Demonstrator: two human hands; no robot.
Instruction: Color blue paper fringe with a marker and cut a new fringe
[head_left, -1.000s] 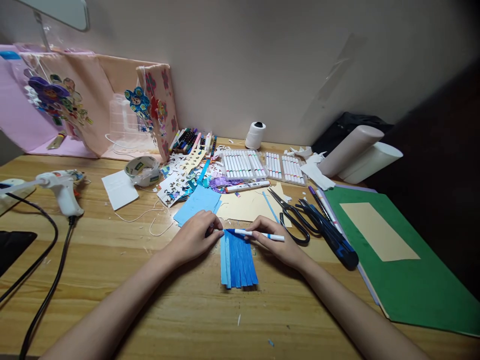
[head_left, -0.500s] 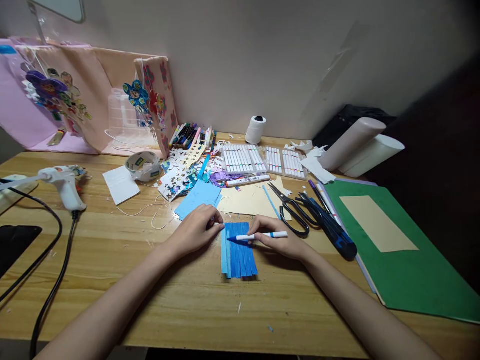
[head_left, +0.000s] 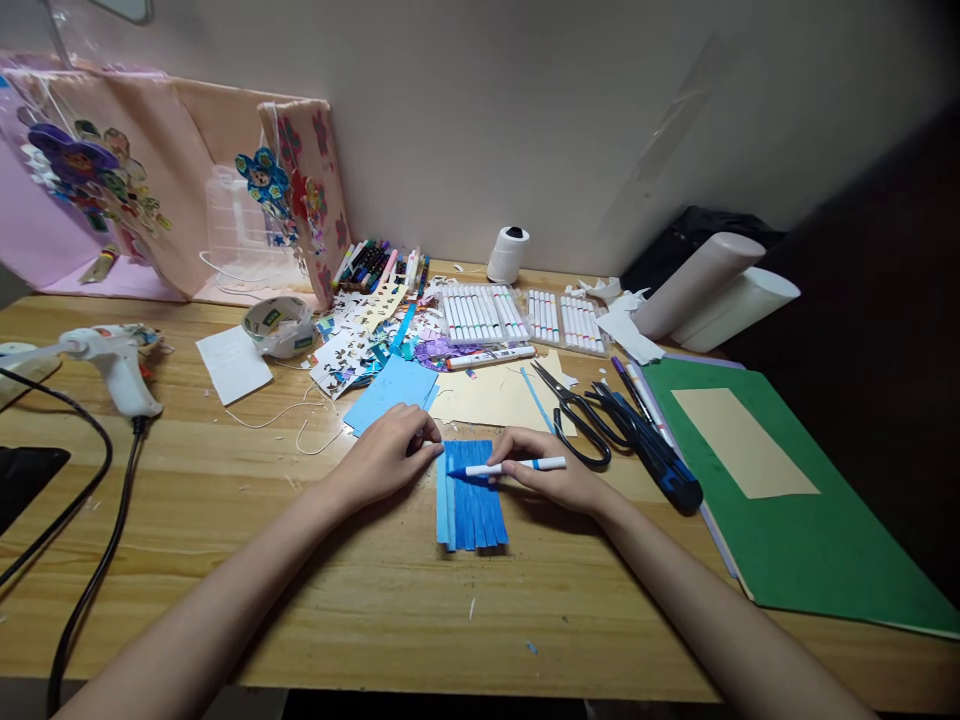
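1. A blue paper piece cut into a fringe of narrow strips was laid flat on the wooden desk, near its front edge and between the two forearms.
2. The left hand was rested on the desk with its fingers curled, and the fingertips were pressed on the upper left corner of the fringed paper.
3. A white marker with a blue tip was pinched in the fingers of the right hand; the marker was held almost level, and its tip was set against the upper part of the paper.
4. A light blue sheet of paper and a cream sheet were seen just behind the hands.
5. Black-handled scissors were lying to the right of the right hand, close beside it but apart.
6. A green folder was placed farther right, with a tan rectangle of paper on it.
7. Two clear trays of white markers were lined up near the wall.
8. A white glue gun with a black cable was lying at the far left.
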